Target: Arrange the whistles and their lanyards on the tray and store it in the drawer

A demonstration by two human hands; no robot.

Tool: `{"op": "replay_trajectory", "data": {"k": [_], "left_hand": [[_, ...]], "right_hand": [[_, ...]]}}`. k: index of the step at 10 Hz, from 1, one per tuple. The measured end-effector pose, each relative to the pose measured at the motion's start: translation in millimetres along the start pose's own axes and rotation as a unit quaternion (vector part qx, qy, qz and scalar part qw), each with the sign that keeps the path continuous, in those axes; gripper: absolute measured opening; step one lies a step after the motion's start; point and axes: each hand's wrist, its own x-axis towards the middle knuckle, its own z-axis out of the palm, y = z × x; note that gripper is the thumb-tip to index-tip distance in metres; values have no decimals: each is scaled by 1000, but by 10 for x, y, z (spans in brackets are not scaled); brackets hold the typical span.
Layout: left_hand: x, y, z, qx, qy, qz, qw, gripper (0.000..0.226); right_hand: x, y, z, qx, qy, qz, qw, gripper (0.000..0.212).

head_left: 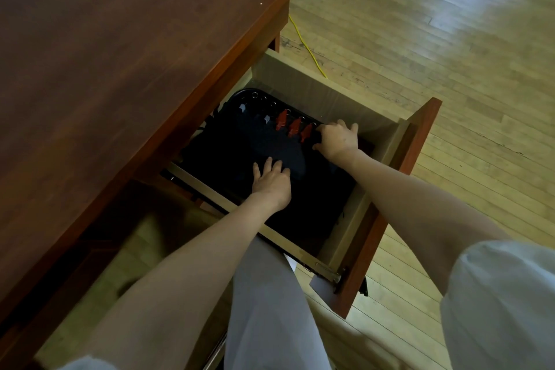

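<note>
A black tray (240,93) lies inside the open wooden drawer (387,141) under the desk. Along its far rim lie several whistles in a row: three red ones (295,126) and some pale ones (265,119), with dark lanyards hard to make out against the tray. My right hand (338,138) grips the tray's far right rim beside the red whistles. My left hand (271,180) rests on the tray's near side, fingers spread and flat. The tray's left part is hidden under the desk top.
The dark red-brown desk top (120,69) overhangs the drawer on the left. The drawer front (390,213) sticks out to the right over a wooden floor (450,39). A yellow cable (306,45) runs across the floor behind the drawer. My grey trouser leg (264,294) is below.
</note>
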Motion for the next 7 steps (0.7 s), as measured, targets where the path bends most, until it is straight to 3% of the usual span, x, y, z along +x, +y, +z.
{"op": "replay_trajectory", "data": {"k": [1, 3, 5, 7], "left_hand": [[-5, 4, 7, -2, 0, 1, 1000, 67], [-179, -37, -160, -20, 30, 5, 999, 65], [-750, -234, -564, -69, 124, 7, 990, 46], [-1686, -568, -918, -158, 172, -31, 972, 42]], "right_hand": [[-23, 0, -6, -4, 6, 11, 1000, 41], [-180, -61, -151, -12, 33, -5, 999, 55], [-704, -501, -665, -18, 78, -102, 992, 39], [-1441, -1102, -1238, -22, 155, -228, 961, 42]]}}
